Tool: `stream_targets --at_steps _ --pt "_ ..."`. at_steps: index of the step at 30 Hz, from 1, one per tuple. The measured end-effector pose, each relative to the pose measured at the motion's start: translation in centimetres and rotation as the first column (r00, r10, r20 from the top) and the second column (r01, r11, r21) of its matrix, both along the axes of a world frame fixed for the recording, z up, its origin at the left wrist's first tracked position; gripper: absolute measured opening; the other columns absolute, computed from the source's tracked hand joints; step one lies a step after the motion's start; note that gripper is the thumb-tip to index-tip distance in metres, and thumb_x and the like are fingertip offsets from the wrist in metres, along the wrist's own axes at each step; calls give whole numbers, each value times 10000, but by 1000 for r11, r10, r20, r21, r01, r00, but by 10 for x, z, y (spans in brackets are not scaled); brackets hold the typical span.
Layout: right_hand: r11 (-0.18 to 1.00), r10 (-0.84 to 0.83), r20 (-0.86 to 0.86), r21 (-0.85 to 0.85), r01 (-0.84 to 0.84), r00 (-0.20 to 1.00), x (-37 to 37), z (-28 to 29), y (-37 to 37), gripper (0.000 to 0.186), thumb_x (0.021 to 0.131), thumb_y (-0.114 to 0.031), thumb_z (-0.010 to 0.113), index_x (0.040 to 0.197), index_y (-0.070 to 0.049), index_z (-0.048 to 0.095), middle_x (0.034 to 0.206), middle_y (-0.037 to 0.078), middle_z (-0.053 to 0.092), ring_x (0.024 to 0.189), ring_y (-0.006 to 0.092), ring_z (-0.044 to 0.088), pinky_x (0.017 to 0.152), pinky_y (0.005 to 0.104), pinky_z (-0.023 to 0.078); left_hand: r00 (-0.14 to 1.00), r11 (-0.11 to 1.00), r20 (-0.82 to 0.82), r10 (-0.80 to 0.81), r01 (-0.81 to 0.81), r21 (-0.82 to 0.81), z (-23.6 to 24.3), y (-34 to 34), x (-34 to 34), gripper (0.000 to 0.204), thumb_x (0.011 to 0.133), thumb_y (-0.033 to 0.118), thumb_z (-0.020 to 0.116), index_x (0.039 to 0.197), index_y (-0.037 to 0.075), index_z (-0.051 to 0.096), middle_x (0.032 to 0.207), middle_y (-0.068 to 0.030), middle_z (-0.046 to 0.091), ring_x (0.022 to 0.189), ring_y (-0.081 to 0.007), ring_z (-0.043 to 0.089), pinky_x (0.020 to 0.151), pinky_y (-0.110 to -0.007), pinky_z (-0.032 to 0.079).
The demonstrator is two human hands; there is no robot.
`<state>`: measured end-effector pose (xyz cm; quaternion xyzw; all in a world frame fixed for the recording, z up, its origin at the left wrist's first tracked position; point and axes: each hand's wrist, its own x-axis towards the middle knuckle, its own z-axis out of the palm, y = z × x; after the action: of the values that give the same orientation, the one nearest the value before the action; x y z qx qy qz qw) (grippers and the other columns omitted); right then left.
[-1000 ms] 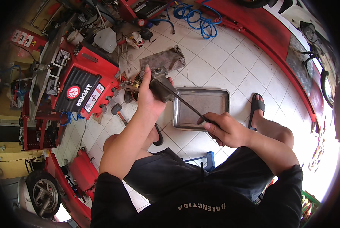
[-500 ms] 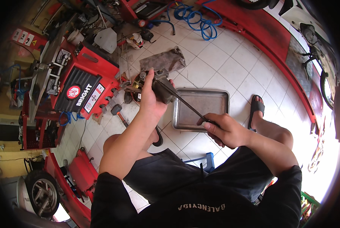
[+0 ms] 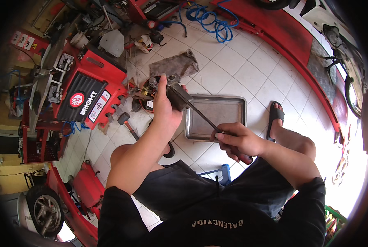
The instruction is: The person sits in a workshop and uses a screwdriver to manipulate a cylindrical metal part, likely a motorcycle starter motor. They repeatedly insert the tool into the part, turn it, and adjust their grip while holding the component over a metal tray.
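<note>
In the middle of the view my left hand [image 3: 165, 107] holds up a grimy metal part [image 3: 178, 97] with a boxy dark body, thumb along its left side. A long dark screwdriver [image 3: 201, 114] runs diagonally from that part down to my right hand [image 3: 237, 142], which is closed round its handle. The tool's tip end lies at the part; whether it sits inside it is too small to tell. Behind and below these is a shallow steel tray [image 3: 216, 98] on the tiles, and a dirty grey cloth [image 3: 173, 62] lies beyond the part.
A red machine [image 3: 112, 68] stands left, near a mallet [image 3: 128, 125]. Coiled blue hose [image 3: 219, 24] lies at the back. A long red platform [image 3: 295, 49] curves along the right beside a motorcycle [image 3: 336, 45]. A loose wheel [image 3: 44, 210] is lower left. My feet flank the tray.
My right hand has shifted slightly left on the screwdriver, its fingers repositioned, and more of the handle end shows below them. The part sits slightly lower than a second ago, still held.
</note>
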<state>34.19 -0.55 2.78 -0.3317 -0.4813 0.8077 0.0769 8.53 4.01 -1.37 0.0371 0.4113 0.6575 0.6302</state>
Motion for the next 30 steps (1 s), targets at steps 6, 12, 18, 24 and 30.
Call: stream_targets --at_steps 6,12,18,24,30 --pt "738 -137 231 672 -56 963 -4 -6 -9 250 1000 -186 562 1055 41 651 707 241 637 555 366 606 601 418 500 993 999 -113 44 -47 -22 -14 0 3 452 1006 472 594 1064 23 589 915 -111 627 861 -236 612 794 -359 522" --pt "952 -47 236 305 -28 971 -10 5 -9 267 1026 -190 499 1038 38 638 619 130 574 521 266 603 535 393 490 995 995 1 101 -101 -24 -22 -3 -1 409 892 317 802 1080 52 554 1001 -64 612 850 -235 639 788 -379 604" --pt "926 -123 -101 -370 78 987 -10 -30 -16 377 1091 -366 427 1035 -13 544 662 77 492 448 196 524 455 316 466 996 999 -84 18 -20 -29 -14 -2 9 398 951 395 704 1085 46 569 946 -84 627 851 -224 631 789 -364 567" --pt "845 -71 -177 -534 -35 982 -9 -31 -14 434 1094 -460 380 996 -48 471 640 42 433 428 141 471 413 325 451 993 995 -116 -17 6 -98 -7 -10 30 405 969 418 682 1112 60 561 919 -84 625 864 -215 629 796 -364 555" --pt "988 -90 310 150 45 947 -22 -8 -18 394 1089 -331 421 958 9 572 632 104 552 461 242 544 473 403 483 993 999 -119 27 -29 -16 -13 -10 28 453 908 369 773 1112 63 509 956 -85 616 831 -237 655 766 -381 587"
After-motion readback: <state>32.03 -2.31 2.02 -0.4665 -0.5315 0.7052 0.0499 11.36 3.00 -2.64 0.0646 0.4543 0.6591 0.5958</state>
